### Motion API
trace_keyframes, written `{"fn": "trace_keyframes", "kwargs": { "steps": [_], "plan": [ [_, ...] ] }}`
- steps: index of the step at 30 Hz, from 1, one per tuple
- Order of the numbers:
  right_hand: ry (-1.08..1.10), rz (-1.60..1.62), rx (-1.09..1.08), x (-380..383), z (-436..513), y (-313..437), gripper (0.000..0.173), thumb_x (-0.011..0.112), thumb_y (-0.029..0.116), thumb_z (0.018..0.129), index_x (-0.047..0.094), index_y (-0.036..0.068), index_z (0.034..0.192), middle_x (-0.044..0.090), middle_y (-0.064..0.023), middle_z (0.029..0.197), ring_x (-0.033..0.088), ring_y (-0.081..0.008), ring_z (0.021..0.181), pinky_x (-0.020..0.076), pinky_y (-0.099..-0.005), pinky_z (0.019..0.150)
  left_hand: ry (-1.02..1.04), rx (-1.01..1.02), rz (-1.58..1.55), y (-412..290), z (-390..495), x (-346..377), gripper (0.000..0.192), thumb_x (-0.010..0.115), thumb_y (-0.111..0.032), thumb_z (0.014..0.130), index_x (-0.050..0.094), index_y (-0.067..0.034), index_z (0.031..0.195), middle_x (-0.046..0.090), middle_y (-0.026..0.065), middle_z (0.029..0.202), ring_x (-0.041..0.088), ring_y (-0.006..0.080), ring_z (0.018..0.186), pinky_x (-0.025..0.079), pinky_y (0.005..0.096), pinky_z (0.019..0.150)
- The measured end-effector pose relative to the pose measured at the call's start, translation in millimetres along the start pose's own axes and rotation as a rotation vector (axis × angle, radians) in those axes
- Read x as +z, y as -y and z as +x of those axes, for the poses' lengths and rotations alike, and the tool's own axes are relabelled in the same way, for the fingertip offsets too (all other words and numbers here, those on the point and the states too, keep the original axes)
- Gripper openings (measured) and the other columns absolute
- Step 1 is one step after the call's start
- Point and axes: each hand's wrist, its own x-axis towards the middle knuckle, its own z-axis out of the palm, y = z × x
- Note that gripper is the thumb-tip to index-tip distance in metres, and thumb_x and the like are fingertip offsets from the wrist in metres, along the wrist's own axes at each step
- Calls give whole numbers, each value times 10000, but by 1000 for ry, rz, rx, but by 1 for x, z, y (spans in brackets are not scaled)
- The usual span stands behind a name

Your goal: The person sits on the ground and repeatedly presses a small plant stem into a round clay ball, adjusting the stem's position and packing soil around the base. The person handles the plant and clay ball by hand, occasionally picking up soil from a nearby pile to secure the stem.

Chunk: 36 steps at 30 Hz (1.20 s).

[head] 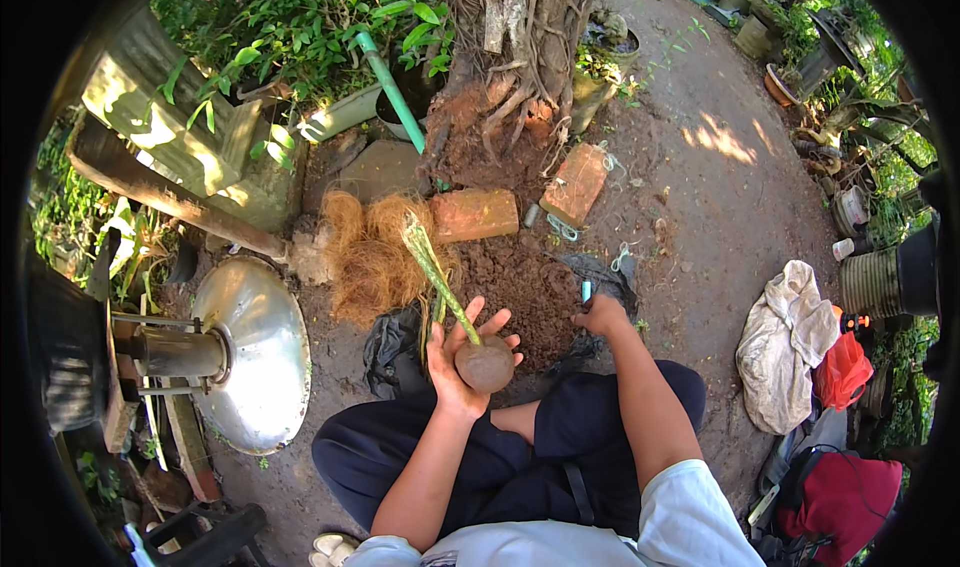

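Observation:
On my left hand [459, 353], palm up with its fingers spread, rests a round brown ball [484, 364]. A green plant stem [442, 278] rises from it and leans up to the left. My right hand [601, 315] is closed at the right side of a heap of dark brown soil [517, 289]; a light blue handle [586, 291] sticks up from the fist, and whatever lies below it is hidden. Black plastic sheet [600, 270] shows at the soil's edge. Tan coir fibre [375, 267] lies left of the soil, behind the stem.
Two bricks [475, 215] [576, 184] lie beyond the soil, before a tree trunk [517, 56] with exposed roots. A metal dish [259, 353] stands on the left. At the right are a stained cloth [784, 345], a red plastic bag [844, 372] and a ribbed pot [870, 283].

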Motion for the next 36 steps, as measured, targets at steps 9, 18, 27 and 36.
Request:
{"fn": "trace_keyframes", "kwargs": {
  "steps": [9,18,27,36],
  "plan": [
    [-85,-287,-105,22,-16,15,439,714,437,863,736,43,1055,718,-167,1088,690,-369,1001,563,-446,854,-31,31,6,-1,-3,1,807,454,-695,925,387,-126,1494,578,142,1350,655,311,1007,561,491,834],
    [-278,-176,-101,1,-49,25,446,595,461,909,732,50,1014,716,-209,1008,688,-383,973,551,-483,838,3,64,-56,-11,-10,3,746,465,-677,930,442,-129,1436,596,137,1320,657,312,995,564,486,823],
    [-437,94,-281,-10,-71,55,424,557,430,937,722,40,965,698,-248,919,668,-425,920,519,-509,826,-7,174,-103,-29,-19,9,707,468,-669,937,488,-128,1393,631,135,1273,660,313,991,569,490,825],
    [-321,-69,-414,-8,-63,91,468,604,501,929,723,49,906,701,-207,857,680,-402,856,531,-511,759,-6,214,-187,-34,-16,6,653,451,-673,941,534,-134,1300,651,121,1210,655,311,989,549,499,825]
  ]
}}
